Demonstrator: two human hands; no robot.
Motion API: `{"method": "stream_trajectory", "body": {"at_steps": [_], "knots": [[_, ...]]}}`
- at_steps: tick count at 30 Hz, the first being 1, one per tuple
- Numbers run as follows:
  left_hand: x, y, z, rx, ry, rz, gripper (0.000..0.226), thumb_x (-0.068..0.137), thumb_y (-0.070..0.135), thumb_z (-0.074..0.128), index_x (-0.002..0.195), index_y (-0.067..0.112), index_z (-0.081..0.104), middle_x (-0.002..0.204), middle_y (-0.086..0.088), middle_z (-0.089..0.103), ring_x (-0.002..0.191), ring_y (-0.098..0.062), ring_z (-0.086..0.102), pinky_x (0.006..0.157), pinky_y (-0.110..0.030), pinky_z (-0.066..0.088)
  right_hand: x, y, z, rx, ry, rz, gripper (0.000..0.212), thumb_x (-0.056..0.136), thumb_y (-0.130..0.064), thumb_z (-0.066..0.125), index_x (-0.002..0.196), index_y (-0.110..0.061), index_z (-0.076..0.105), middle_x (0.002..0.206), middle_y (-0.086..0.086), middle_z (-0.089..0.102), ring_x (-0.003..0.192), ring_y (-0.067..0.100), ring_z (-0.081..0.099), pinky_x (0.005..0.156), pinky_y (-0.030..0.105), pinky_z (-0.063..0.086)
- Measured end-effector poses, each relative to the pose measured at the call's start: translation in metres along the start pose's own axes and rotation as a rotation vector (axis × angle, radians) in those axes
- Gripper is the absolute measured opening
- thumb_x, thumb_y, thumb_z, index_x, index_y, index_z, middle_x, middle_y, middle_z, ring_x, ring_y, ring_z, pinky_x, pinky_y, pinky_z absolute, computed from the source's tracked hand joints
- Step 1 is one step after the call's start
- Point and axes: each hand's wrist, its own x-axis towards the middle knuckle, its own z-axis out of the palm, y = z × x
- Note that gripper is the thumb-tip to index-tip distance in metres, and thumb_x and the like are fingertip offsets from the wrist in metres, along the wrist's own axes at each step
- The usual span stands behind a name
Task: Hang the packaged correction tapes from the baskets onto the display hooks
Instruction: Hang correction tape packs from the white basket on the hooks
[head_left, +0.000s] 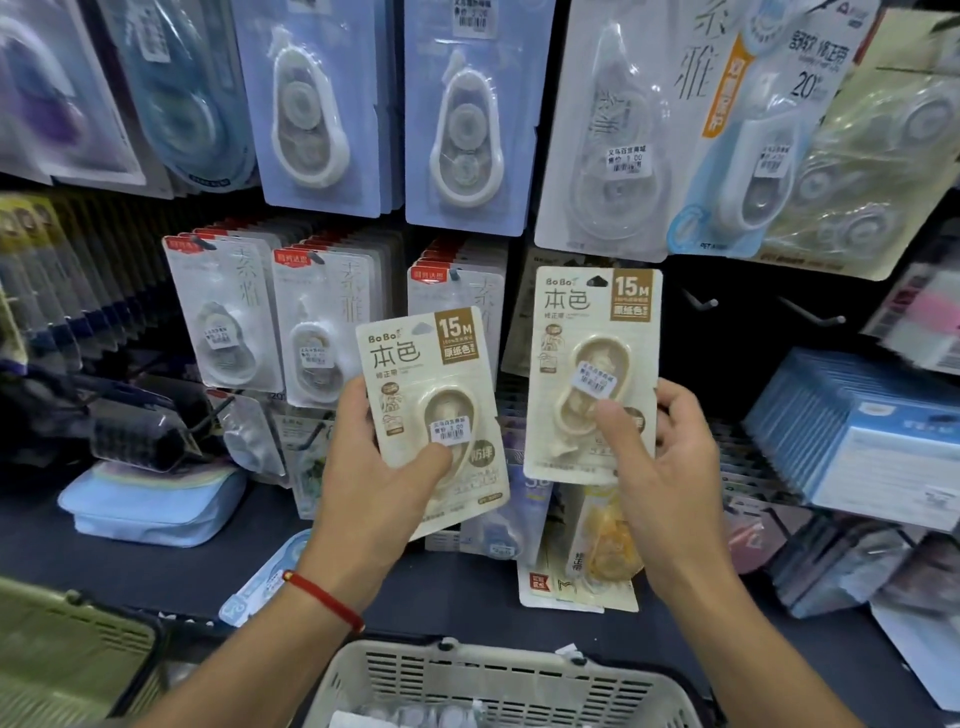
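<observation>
Nearest, at the bottom edge, a white slotted basket (498, 680) sits open with a few clear blister packs showing inside, and an olive basket (72, 649) lies at the near left; both are within easy reach for the next pick. Above them the left hand (374, 478) grasps a beige carded correction tape (431, 410) by its lower half, thumb pressed on the blister, tilted slightly and held back as if waiting its turn. The right hand (670, 467) pinches a second beige card (592, 369) by its lower part, keeping the top and its hang hole free and upright, probably to slide it onto a peg. Just right of that card, farther back, two bare hooks (810, 317) jut from the dark panel, the likely target. On the shelf lie a pale blue pouch (150, 509) to the left and loose packs in the middle. Full rows of grey cards (322, 332) hang left of the hands; blue-backed packs (322, 104) overhead crowd the approach, and stacked blue boxes (872, 441) sit at right.
</observation>
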Motion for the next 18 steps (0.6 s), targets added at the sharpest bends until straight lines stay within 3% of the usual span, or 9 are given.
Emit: {"method": "stream_trajectory", "body": {"at_steps": [5,7,10,12,15,17,18], "knots": [[0.0,0.002,-0.001,0.001,0.053,0.013,0.057,0.069,0.015,0.078,0.117,0.037,0.056,0.112,0.012,0.075,0.104,-0.009,0.074,0.078,-0.026,0.062,-0.001,-0.001,-0.001,-0.021,0.042,-0.056,0.023,0.096,-0.036,0.075,0.118,-0.036,0.065,0.105,-0.012,0.079,0.093,0.008,0.077,0.072,0.024,0.062],[0.001,0.002,-0.001,-0.009,0.065,0.016,0.058,0.075,0.007,0.082,0.118,0.036,0.057,0.112,0.015,0.075,0.104,-0.008,0.074,0.077,-0.022,0.062,-0.001,0.0,-0.001,-0.07,0.038,-0.05,0.027,0.097,-0.041,0.073,0.121,-0.037,0.064,0.107,-0.017,0.078,0.095,0.001,0.075,0.072,0.022,0.06],[-0.001,0.003,-0.002,-0.018,0.043,0.025,0.06,0.085,-0.01,0.076,0.119,0.036,0.058,0.114,0.012,0.076,0.106,-0.009,0.074,0.082,-0.025,0.063,-0.002,0.005,0.0,-0.381,0.051,-0.018,0.06,0.095,-0.053,0.065,0.148,-0.034,0.046,0.138,-0.021,0.058,0.124,-0.003,0.055,0.096,0.025,0.044],[-0.002,0.003,0.0,-0.042,-0.003,0.017,0.061,0.085,-0.013,0.073,0.122,0.033,0.058,0.115,0.008,0.077,0.106,-0.012,0.074,0.081,-0.026,0.063,-0.004,0.007,0.001,-0.519,0.052,-0.107,0.061,0.094,-0.048,0.065,0.148,-0.033,0.043,0.141,-0.015,0.05,0.13,0.004,0.047,0.101,0.026,0.037],[-0.006,0.002,0.004,-0.101,-0.125,-0.022,0.062,0.085,-0.011,0.075,0.134,0.023,0.058,0.117,0.0,0.078,0.109,-0.019,0.075,0.084,-0.032,0.063,-0.012,0.007,0.007,-0.456,-0.248,-0.101,0.042,0.088,-0.058,0.066,0.127,-0.048,0.055,0.123,-0.026,0.061,0.116,-0.006,0.057,0.092,0.012,0.045],[-0.01,0.002,0.008,-0.129,-0.196,-0.038,0.062,0.085,-0.007,0.077,0.137,0.022,0.059,0.12,-0.002,0.077,0.112,-0.022,0.074,0.087,-0.034,0.063,-0.017,0.01,0.013,-0.375,-0.408,-0.038,0.034,0.085,-0.065,0.065,0.116,-0.05,0.06,0.113,-0.024,0.071,0.107,-0.005,0.066,0.084,0.014,0.054],[-0.01,0.002,0.01,-0.127,-0.218,-0.038,0.062,0.085,-0.005,0.077,0.138,0.024,0.059,0.121,-0.001,0.077,0.113,-0.021,0.074,0.088,-0.032,0.062,-0.019,0.012,0.015,-0.306,-0.404,-0.018,0.031,0.085,-0.063,0.067,0.111,-0.049,0.061,0.108,-0.022,0.074,0.101,-0.001,0.07,0.081,0.019,0.058]]}}
